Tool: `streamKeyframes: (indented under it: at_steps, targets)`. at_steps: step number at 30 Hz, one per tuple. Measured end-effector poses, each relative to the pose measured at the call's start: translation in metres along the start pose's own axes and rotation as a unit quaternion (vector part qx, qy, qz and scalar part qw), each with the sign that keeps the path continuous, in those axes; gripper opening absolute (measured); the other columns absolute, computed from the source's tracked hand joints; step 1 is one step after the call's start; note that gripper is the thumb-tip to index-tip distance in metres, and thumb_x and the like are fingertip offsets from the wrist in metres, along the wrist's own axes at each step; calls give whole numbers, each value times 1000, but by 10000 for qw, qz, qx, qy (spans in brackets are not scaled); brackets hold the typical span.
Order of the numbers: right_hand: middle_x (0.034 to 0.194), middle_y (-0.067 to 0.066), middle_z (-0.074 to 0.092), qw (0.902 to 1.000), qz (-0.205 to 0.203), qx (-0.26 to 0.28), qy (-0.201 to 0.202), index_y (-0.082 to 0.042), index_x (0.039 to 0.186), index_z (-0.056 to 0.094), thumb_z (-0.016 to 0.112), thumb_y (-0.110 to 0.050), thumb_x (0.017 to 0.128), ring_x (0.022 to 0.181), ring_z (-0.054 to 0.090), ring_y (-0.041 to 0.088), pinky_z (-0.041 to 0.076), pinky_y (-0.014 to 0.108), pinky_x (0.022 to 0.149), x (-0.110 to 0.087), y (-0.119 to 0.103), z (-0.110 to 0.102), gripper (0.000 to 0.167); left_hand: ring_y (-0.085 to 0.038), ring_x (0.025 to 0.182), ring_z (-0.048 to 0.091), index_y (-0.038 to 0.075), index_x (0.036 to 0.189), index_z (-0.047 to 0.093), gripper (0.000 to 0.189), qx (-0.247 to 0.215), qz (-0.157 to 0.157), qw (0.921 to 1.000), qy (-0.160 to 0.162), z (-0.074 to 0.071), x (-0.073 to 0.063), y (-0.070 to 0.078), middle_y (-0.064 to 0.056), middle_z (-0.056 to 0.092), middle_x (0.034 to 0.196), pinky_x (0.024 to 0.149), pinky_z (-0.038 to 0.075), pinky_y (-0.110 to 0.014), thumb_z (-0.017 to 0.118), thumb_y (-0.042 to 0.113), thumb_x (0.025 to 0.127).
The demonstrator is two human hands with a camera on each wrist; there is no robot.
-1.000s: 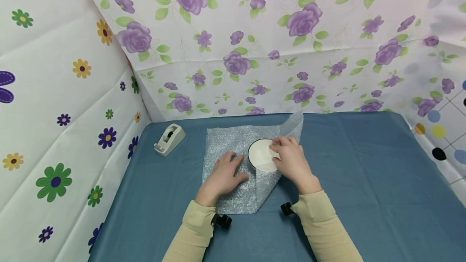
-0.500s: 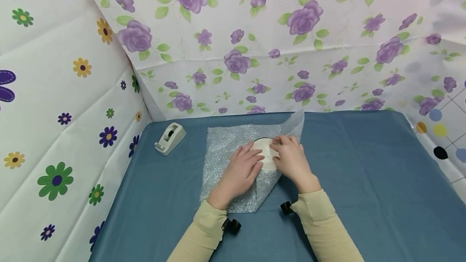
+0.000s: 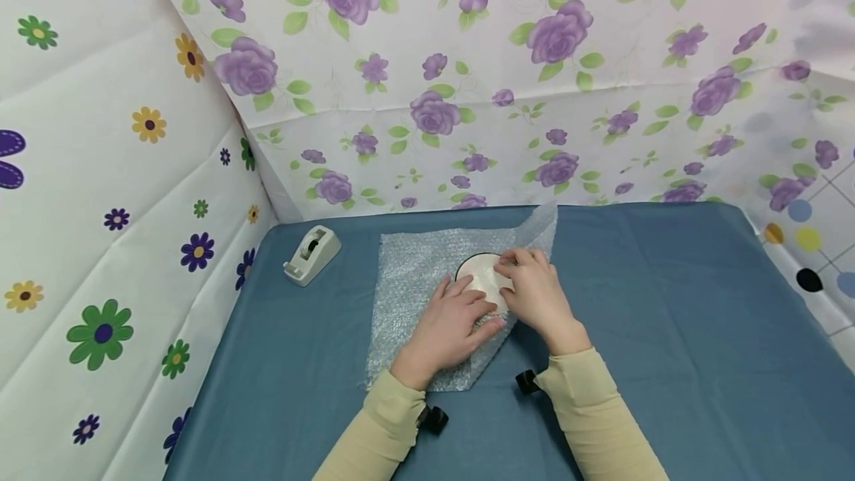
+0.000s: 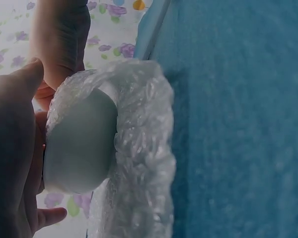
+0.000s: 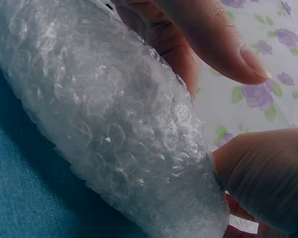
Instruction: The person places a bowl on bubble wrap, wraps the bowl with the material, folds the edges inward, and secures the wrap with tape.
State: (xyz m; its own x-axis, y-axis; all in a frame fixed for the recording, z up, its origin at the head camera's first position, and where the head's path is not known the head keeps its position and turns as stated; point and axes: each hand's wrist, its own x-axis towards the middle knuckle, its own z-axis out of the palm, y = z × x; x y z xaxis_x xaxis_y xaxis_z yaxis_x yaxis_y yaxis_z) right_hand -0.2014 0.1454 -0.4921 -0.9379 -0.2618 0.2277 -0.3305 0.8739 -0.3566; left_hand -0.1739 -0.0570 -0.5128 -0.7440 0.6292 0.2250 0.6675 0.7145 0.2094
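Note:
A white bowl [image 3: 477,268] with a dark rim sits on a sheet of bubble wrap [image 3: 414,258]. The wrap's near right corner is folded up over the bowl's side, and in the left wrist view the bowl's smooth wall [image 4: 82,144] shows beneath it. My left hand [image 3: 450,325] lies across the bowl's front left with fingers spread, its thumb over the folded wrap. With curled fingers my right hand [image 3: 534,292] holds the wrap at the bowl's right rim. Bubble wrap [image 5: 109,114] covers the bowl in the right wrist view.
A white tape dispenser [image 3: 312,256] stands at the back left of the blue-covered table [image 3: 668,332]. The wrap's far right corner sticks up near the flowered back wall [image 3: 401,58]. A second patterned sheet [image 3: 87,243] closes off the left side.
My left hand has moved right from the flat wrap onto the bowl, then slightly nearer the folded corner. The right hand keeps its place at the right rim.

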Motion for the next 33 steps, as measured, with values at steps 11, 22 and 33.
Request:
streamKeyframes:
  at_steps: [11,22,33]
  targets:
    - [168,21,32,9984,351,277,339,-19,139,75,86,-17,93,130,49,46,46,70,93,2,13,0,48,-29,144,52,29,134,77,51,325,-45,9993,-153,1,1,1,-2,73,133,125,31,-60,46,62,110]
    - [176,24,6,9926,1015,610,253,-16,157,58,71,-40,105,152,23,58,34,82,103,1,26,1,59,-26,138,56,29,133,77,52,435,-19,9990,-25,1,1,2,0,74,128,122,35,-61,46,64,110]
    - [176,27,-3,9860,1443,808,-218,-10,163,48,63,-56,105,159,3,55,20,85,111,0,36,3,75,-23,125,62,29,131,78,51,373,16,9993,42,1,0,2,1,74,120,119,39,-62,47,63,109]
